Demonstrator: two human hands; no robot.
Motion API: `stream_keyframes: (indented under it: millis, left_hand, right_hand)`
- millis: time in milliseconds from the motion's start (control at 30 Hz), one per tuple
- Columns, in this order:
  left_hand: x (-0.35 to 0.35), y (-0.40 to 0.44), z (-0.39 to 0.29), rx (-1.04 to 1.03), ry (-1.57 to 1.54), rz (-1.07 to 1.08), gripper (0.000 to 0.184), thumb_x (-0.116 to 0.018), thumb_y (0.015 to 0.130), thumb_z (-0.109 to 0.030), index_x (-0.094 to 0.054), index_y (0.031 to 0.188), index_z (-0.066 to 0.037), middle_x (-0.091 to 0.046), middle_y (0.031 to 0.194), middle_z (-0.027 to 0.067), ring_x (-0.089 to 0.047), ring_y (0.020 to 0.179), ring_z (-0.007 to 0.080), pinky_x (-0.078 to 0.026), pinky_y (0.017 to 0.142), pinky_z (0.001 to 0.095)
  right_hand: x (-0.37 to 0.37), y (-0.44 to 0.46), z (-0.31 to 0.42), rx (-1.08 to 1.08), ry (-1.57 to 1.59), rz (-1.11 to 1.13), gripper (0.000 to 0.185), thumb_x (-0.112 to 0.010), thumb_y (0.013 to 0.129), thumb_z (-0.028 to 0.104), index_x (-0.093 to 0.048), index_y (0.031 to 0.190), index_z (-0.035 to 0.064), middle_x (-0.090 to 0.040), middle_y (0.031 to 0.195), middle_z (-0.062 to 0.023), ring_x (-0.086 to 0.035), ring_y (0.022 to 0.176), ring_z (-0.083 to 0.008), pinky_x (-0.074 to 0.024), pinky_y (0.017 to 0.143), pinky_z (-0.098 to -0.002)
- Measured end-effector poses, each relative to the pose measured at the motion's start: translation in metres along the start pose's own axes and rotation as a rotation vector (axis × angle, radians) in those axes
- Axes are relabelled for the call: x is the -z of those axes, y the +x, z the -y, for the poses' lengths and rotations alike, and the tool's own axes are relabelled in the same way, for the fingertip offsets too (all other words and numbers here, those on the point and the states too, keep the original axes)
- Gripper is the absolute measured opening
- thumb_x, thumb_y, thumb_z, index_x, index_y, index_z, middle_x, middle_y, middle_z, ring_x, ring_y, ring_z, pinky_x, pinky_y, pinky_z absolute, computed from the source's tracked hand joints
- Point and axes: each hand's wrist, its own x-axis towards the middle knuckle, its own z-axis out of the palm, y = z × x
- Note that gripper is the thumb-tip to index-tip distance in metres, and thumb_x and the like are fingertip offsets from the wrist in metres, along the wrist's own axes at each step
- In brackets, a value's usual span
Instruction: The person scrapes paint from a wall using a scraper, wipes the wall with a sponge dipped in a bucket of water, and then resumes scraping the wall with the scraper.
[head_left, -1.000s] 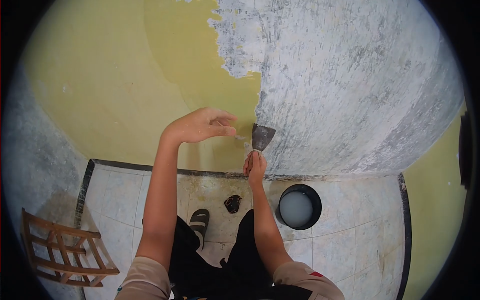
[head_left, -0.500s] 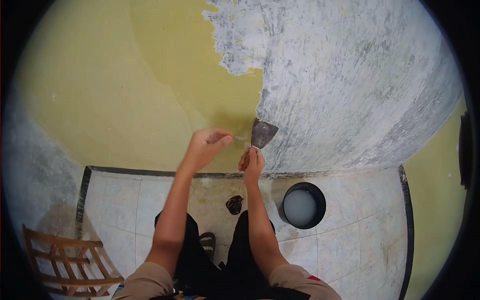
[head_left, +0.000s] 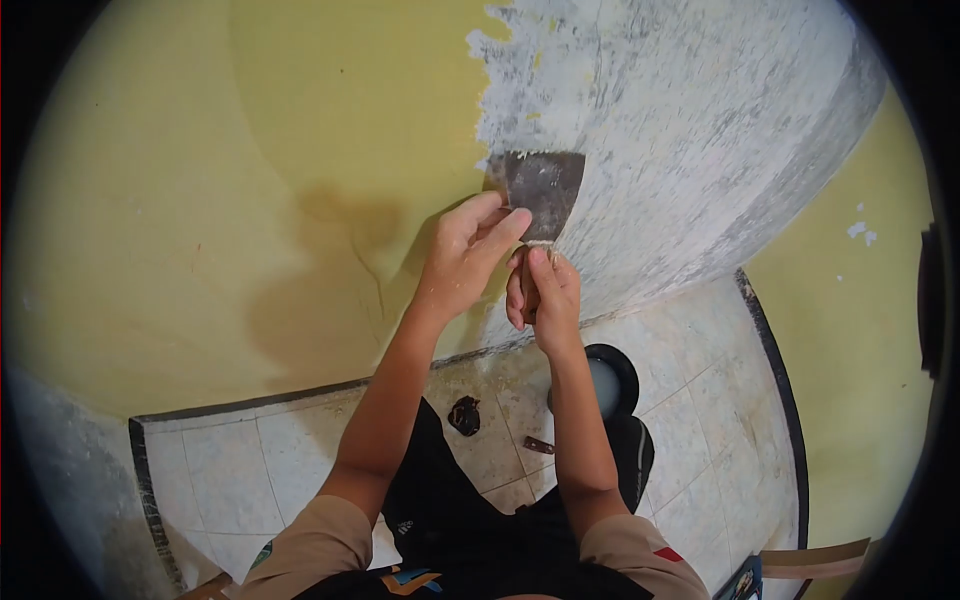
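My right hand (head_left: 550, 290) is wrapped round the handle of a paint scraper (head_left: 547, 190), with its broad dark metal blade pointing up. White crumbs cling along the blade's top edge. My left hand (head_left: 463, 250) pinches the lower left side of the blade, thumb in front; its fingertips are partly hidden. Behind the blade is the wall, with yellow paint (head_left: 330, 110) to the left and bare grey-white plaster (head_left: 680, 120) to the right, meeting in a ragged edge.
A black bucket (head_left: 628, 375) of cloudy liquid stands on the tiled floor (head_left: 225, 465), partly behind my right forearm. A crumpled black item (head_left: 464, 415) and a small brown object (head_left: 539, 445) lie between my legs. Dark skirting (head_left: 290, 398) runs along the wall's foot.
The scraper has moved up and appears nearer to me. My left hand has come across from beside it onto the blade. The view has turned, and the wooden rack has left the lower left.
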Motion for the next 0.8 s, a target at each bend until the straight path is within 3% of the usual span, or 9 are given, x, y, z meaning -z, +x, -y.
stream_keyframes:
  millis: [33, 67, 100, 167, 367, 600, 667, 800]
  left_hand:
    - [0.001, 0.012, -0.003, 0.011, 0.166, -0.012, 0.026, -0.069, 0.101, -0.023, -0.064, 0.104, 0.002, -0.061, 0.083, 0.0019, -0.055, 0.078, 0.0073, -0.045, 0.071, 0.0273]
    - [0.0, 0.02, -0.006, 0.022, 0.336, -0.024, 0.035, -0.072, 0.101, -0.028, -0.063, 0.083, 0.001, -0.054, 0.065, -0.0013, -0.048, 0.062, 0.0054, -0.041, 0.055, 0.028]
    - [-0.004, 0.023, -0.007, 0.02, 0.335, -0.013, 0.035, -0.072, 0.101, -0.028, -0.063, 0.083, 0.001, -0.054, 0.065, -0.0013, -0.048, 0.062, 0.0054, -0.041, 0.055, 0.028]
    - [-0.015, 0.029, -0.01, -0.019, 0.443, -0.091, 0.055, -0.071, 0.102, -0.031, -0.05, 0.062, 0.0, -0.044, 0.052, -0.0007, -0.039, 0.053, 0.0064, -0.033, 0.045, 0.0322]
    - [-0.028, 0.038, 0.007, -0.171, 0.475, -0.274, 0.055, -0.07, 0.102, -0.029, -0.049, 0.063, 0.003, -0.039, 0.051, 0.0043, -0.035, 0.053, 0.0076, -0.031, 0.045, 0.0347]
    - [-0.034, 0.043, 0.023, -0.189, 0.471, -0.393, 0.053, -0.07, 0.103, -0.027, -0.05, 0.063, 0.003, -0.037, 0.051, 0.005, -0.033, 0.054, 0.0085, -0.03, 0.046, 0.0358]
    - [-0.034, 0.046, 0.026, -0.278, 0.607, -0.44, 0.053, -0.07, 0.103, -0.026, -0.051, 0.063, 0.003, -0.036, 0.052, 0.0051, -0.033, 0.054, 0.0081, -0.03, 0.047, 0.0357]
    - [-0.049, 0.046, 0.009, -0.328, 0.571, -0.465, 0.052, -0.07, 0.103, -0.026, -0.052, 0.063, 0.002, -0.037, 0.052, 0.0033, -0.033, 0.054, 0.0074, -0.029, 0.047, 0.0354]
  right_hand:
    - [-0.001, 0.001, 0.0, -0.018, 0.0, -0.004, 0.039, -0.049, 0.112, 0.037, -0.059, 0.102, 0.0007, -0.054, 0.062, -0.006, -0.047, 0.041, -0.0127, -0.0365, 0.04, -0.0261]
    - [-0.002, 0.002, 0.0, -0.035, 0.004, -0.008, 0.039, -0.048, 0.112, 0.037, -0.058, 0.102, 0.0008, -0.054, 0.061, -0.006, -0.047, 0.041, -0.0128, -0.0365, 0.04, -0.0262]
    - [-0.003, 0.003, 0.0, -0.036, -0.001, -0.006, 0.04, -0.048, 0.112, 0.038, -0.058, 0.102, 0.001, -0.053, 0.061, -0.0058, -0.048, 0.042, -0.0131, -0.0367, 0.04, -0.0264]
    - [-0.001, 0.007, -0.004, -0.016, 0.022, -0.005, 0.04, -0.047, 0.113, 0.038, -0.057, 0.103, 0.0012, -0.053, 0.06, -0.0057, -0.048, 0.042, -0.0132, -0.0369, 0.04, -0.0266]
    - [0.012, 0.026, 0.001, -0.03, 0.01, 0.07, 0.041, -0.046, 0.113, 0.04, -0.057, 0.102, 0.0016, -0.052, 0.06, -0.0057, -0.047, 0.041, -0.0135, -0.0368, 0.04, -0.0269]
    - [0.013, 0.024, 0.009, -0.138, 0.051, 0.086, 0.043, -0.047, 0.112, 0.042, -0.057, 0.098, 0.0023, -0.051, 0.058, -0.0058, -0.044, 0.039, -0.013, -0.0349, 0.038, -0.0272]
    - [0.011, 0.027, 0.013, -0.164, 0.097, 0.102, 0.044, -0.047, 0.112, 0.043, -0.056, 0.097, 0.0026, -0.05, 0.057, -0.0057, -0.043, 0.039, -0.0129, -0.0344, 0.037, -0.0275]
    - [0.008, 0.029, 0.027, -0.187, 0.137, 0.122, 0.044, -0.047, 0.112, 0.043, -0.055, 0.094, 0.0036, -0.048, 0.056, -0.0049, -0.042, 0.038, -0.0125, -0.0324, 0.036, -0.027]
